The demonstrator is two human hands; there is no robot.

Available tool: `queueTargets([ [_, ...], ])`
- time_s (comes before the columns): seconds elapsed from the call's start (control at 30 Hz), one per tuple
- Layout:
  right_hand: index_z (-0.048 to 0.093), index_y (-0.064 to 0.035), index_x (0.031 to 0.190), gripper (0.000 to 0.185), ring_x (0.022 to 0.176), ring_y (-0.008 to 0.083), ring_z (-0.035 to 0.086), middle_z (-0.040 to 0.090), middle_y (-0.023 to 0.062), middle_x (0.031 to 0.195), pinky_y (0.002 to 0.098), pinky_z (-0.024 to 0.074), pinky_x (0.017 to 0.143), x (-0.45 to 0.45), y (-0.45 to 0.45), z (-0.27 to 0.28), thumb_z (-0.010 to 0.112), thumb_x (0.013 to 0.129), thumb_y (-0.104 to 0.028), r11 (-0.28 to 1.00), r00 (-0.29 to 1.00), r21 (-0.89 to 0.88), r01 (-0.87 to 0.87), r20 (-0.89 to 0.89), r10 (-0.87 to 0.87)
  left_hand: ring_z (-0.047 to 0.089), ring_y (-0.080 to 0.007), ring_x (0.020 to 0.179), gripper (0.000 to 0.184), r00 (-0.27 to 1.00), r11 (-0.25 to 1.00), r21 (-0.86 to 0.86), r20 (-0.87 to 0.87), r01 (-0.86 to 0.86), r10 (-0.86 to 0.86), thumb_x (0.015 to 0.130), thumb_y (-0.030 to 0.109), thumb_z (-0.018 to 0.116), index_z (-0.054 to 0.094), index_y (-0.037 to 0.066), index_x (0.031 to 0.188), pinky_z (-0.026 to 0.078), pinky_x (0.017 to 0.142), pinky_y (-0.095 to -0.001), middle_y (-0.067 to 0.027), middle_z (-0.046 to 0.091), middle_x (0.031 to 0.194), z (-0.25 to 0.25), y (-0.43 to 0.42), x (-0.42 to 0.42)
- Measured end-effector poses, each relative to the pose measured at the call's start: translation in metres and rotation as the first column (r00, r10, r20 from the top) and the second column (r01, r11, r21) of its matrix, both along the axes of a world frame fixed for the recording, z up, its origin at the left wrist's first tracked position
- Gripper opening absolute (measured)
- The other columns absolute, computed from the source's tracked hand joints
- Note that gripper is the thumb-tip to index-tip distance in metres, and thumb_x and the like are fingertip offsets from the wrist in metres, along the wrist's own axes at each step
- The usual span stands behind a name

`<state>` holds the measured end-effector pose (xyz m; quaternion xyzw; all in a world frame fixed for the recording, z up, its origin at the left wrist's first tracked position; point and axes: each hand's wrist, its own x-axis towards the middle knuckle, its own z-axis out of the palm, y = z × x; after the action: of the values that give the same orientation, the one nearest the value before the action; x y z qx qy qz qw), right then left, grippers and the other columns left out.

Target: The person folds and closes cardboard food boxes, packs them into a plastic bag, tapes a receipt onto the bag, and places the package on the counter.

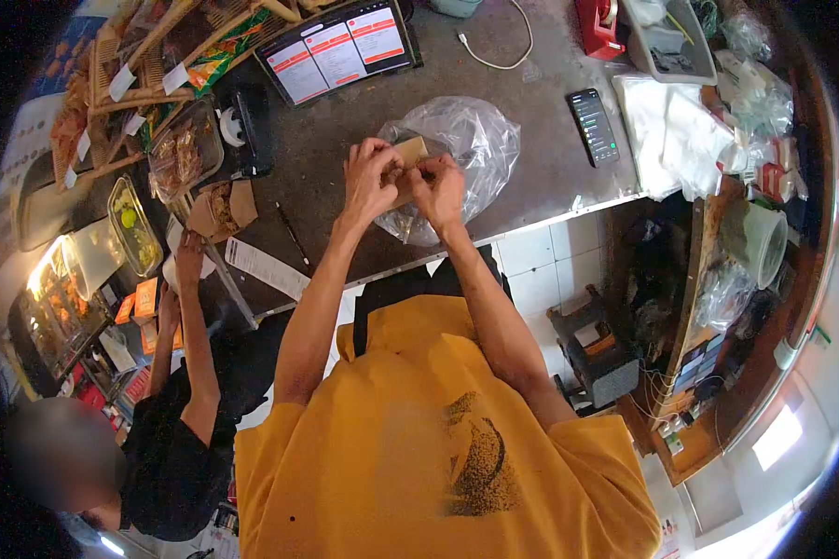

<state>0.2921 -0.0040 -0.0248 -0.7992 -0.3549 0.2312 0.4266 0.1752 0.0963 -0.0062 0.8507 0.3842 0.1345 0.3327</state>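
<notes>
To the right of the clear plastic bag [489, 140], a bare strip of desk [545, 121] is left as far as the phone [592, 128], where a hand could be passed low. Beyond the bag, the way is crossed by a thin white cable [529, 37], lying flat; beyond and to its left, reach is blocked by the screen [336, 51]. Over the bag, room is taken up by the left hand [373, 177], the right hand [436, 191] and the brown box [410, 149] between them. Well left of the bag, passage is narrowed by the paper tray [242, 197] and a co-worker's hand [189, 252].
</notes>
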Motion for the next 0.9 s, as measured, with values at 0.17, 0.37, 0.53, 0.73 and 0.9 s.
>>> queueTargets([
  [0.17,0.074,-0.0014,0.085,0.019,0.086,0.0418,0.064,0.069,0.0233,0.085,0.0476,0.0506,0.078,0.004,0.003,0.002,0.071,0.077,-0.019,1.000,0.998,-0.005,0.001,-0.060,-0.001,0.050,-0.0328,0.109,0.022,0.994,0.999,0.002,0.098,-0.046,0.046,0.073,-0.002,0.069,0.064,0.014,0.087,0.040,0.090,-0.0497,-0.0034,0.058,0.109,-0.013,-0.007,-0.004],
  [0.37,0.073,-0.0015,0.084,0.019,0.079,0.0420,0.066,0.069,0.0218,0.081,0.0451,0.0532,0.073,0.003,0.004,-0.006,0.072,0.076,-0.019,0.997,0.989,0.010,0.070,-0.131,-0.068,0.049,-0.0329,0.110,0.024,0.995,0.996,0.081,0.091,-0.048,0.040,0.072,-0.002,0.069,0.066,0.015,0.089,0.039,0.092,-0.0484,-0.0054,0.058,0.110,-0.010,-0.013,-0.003],
  [0.53,0.074,-0.0030,0.088,0.022,0.076,0.0358,0.069,0.071,0.0195,0.085,0.0425,0.0541,0.073,0.008,0.000,-0.023,0.076,0.074,-0.019,1.000,0.990,-0.027,0.006,-0.141,-0.010,0.049,-0.0342,0.114,0.025,0.971,0.996,0.005,0.223,-0.094,0.091,0.071,-0.002,0.068,0.066,0.015,0.088,0.038,0.095,-0.0479,-0.0085,0.057,0.117,-0.024,-0.016,-0.006],
  [0.73,0.067,-0.0015,0.092,0.033,0.080,0.0305,0.071,0.072,0.0169,0.085,0.0402,0.0546,0.074,0.020,0.004,-0.017,0.079,0.078,-0.029,0.966,0.990,-0.253,0.053,-0.115,-0.085,0.042,-0.0402,0.124,0.027,0.985,0.996,-0.008,0.144,-0.092,0.092,0.069,-0.002,0.070,0.064,0.015,0.089,0.035,0.099,-0.0553,-0.0117,0.047,0.137,-0.035,-0.022,-0.005],
  [0.9,0.062,-0.0046,0.109,0.044,0.083,0.0358,0.070,0.071,0.0178,0.090,0.0441,0.0548,0.073,0.036,-0.005,-0.027,0.080,0.078,-0.030,0.951,0.987,-0.276,-0.139,0.040,0.156,0.038,-0.0426,0.130,0.054,0.928,0.931,0.077,0.138,-0.357,0.345,0.074,0.012,0.075,0.056,0.014,0.124,0.029,0.108,-0.0548,-0.0176,0.044,0.143,-0.002,-0.033,-0.006],
])
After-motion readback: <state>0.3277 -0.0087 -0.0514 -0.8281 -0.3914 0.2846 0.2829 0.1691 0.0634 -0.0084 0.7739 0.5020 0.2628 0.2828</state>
